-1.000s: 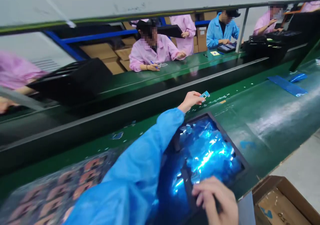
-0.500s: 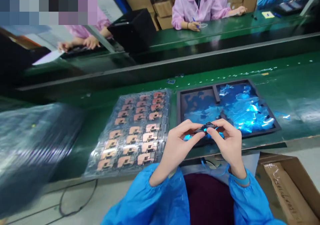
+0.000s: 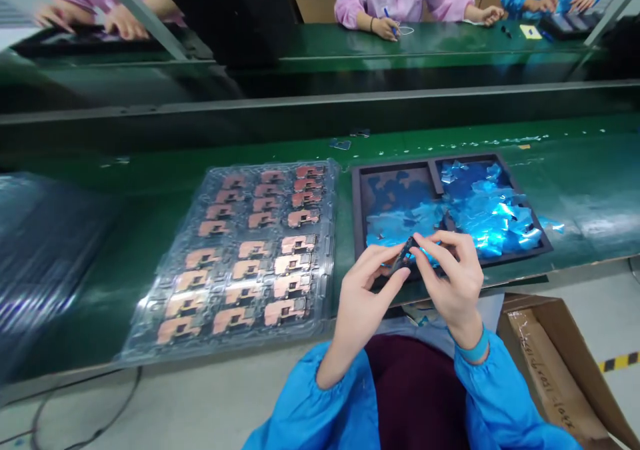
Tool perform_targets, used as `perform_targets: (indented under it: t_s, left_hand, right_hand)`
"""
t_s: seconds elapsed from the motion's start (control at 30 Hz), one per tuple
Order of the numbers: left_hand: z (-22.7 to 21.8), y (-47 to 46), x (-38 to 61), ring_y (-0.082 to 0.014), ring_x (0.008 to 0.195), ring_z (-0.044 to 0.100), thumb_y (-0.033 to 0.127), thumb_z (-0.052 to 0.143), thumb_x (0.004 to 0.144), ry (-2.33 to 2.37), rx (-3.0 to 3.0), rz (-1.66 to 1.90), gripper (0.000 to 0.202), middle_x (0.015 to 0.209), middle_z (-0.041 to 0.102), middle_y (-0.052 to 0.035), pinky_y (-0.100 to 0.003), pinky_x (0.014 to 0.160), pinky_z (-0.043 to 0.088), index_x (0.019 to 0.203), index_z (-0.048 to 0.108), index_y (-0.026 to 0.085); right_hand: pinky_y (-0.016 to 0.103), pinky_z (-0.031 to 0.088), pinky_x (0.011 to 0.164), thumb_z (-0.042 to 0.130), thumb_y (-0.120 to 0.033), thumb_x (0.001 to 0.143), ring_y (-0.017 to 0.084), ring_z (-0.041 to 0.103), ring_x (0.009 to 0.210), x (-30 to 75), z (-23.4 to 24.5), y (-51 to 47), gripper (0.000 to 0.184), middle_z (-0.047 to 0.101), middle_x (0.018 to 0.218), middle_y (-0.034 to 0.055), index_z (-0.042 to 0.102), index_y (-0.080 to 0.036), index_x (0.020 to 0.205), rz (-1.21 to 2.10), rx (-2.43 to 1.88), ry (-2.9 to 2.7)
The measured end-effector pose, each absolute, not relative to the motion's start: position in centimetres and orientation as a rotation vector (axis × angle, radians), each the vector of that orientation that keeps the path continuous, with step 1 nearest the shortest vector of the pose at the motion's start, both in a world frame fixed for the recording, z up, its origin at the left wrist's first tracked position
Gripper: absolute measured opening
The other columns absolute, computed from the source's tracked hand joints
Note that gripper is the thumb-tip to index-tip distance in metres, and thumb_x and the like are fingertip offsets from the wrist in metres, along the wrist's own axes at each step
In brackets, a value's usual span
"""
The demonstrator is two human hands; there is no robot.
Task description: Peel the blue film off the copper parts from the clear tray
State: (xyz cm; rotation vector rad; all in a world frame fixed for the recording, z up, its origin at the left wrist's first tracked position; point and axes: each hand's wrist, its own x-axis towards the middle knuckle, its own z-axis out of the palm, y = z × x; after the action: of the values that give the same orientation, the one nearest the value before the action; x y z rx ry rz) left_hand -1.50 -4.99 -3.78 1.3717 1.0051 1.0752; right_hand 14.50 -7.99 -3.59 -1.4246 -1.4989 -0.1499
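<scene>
A small dark flat electronic part (image 3: pixel 403 255) is held up at a slant between my hands. My left hand (image 3: pixel 367 290) is closed, pinching it between thumb and fingers. My right hand (image 3: pixel 453 280) is closed at its upper right end, thumb and forefinger on it. Behind them lies a dark two-compartment tray (image 3: pixel 356 203) with pieces of shiny blue film (image 3: pixel 493 227), heaped mostly in the right compartment. To the left, a clear plastic tray (image 3: pixel 323 250) carries rows of copper-coloured parts (image 3: pixel 235 318) with dark sections.
Stacked clear trays (image 3: pixel 45 250) stand at far left. An open cardboard box (image 3: pixel 575 343) is below the bench edge at right. Film scraps (image 3: pixel 341 145) lie on the green bench (image 3: pixel 595 177). Across a raised divider, co-workers in pink (image 3: pixel 415 0) and blue sleeves sit by a black bin (image 3: pixel 240 17).
The dark part has turned from nearly level to a steep slant, my right fingers shifting on it. My view has swung, so the trays sit further left in it.
</scene>
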Motion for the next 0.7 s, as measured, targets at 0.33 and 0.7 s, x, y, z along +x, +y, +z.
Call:
perform_targets:
  t_s: [0.33,0.7]
  left_hand:
    - [-4.2,-5.0,-1.1,-0.0193,0.074,0.075,0.043,0.095,0.082,0.864,0.823,0.885,0.037,0.097,0.085,-0.0074,-0.034,0.071,0.07,0.111,0.089,0.022]
    - [-3.8,-3.8,-1.1,-0.012,0.073,0.068,0.032,0.097,0.08,0.759,0.533,0.888,0.033,0.106,0.083,-0.0068,-0.018,0.058,0.058,0.108,0.085,0.019]
  right_hand:
    - [0.032,0.062,0.076,0.076,-0.008,0.096,0.018,0.072,0.08,15.5,-4.7,-8.6,0.048,0.078,0.088,0.0019,0.074,-0.031,0.137,-0.421,-1.331,-1.606]
    - [0.037,0.066,0.084,0.065,-0.006,0.098,0.021,0.075,0.093,15.6,-3.8,-9.6,0.025,0.082,0.101,0.0071,0.073,-0.022,0.115,-0.161,-1.198,-1.771]
